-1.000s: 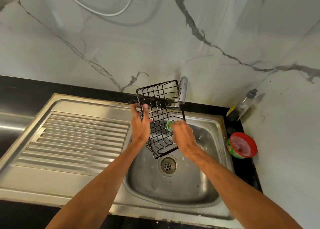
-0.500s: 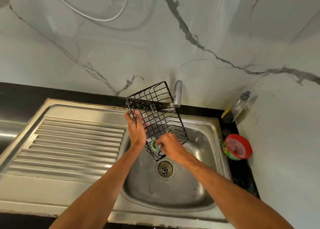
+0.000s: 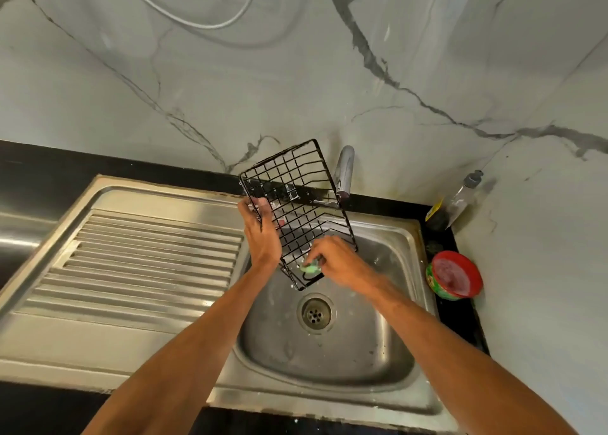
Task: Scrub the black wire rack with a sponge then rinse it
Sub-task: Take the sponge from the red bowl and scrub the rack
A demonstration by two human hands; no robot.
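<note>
The black wire rack point(image 3: 289, 184) is held tilted over the steel sink basin point(image 3: 388, 342), its upper end raised toward the wall and its lower end near the drain. My left hand point(image 3: 261, 233) grips the rack's left edge, fingers curled round the wires. My right hand point(image 3: 335, 260) holds a green sponge point(image 3: 311, 267) and presses it against the rack's lower end. Most of the sponge is hidden under my fingers.
The tap point(image 3: 344, 171) stands just right of the rack; no water shows. The ribbed draining board point(image 3: 148, 263) lies to the left. A clear bottle point(image 3: 460, 201) and a red-rimmed tub point(image 3: 455, 275) sit on the black counter at right. The drain point(image 3: 315, 313) is below the rack.
The rack has tipped further, its top leaning left. My right hand has slid the sponge from the rack's middle down to its lower end. The left hand keeps its grip.
</note>
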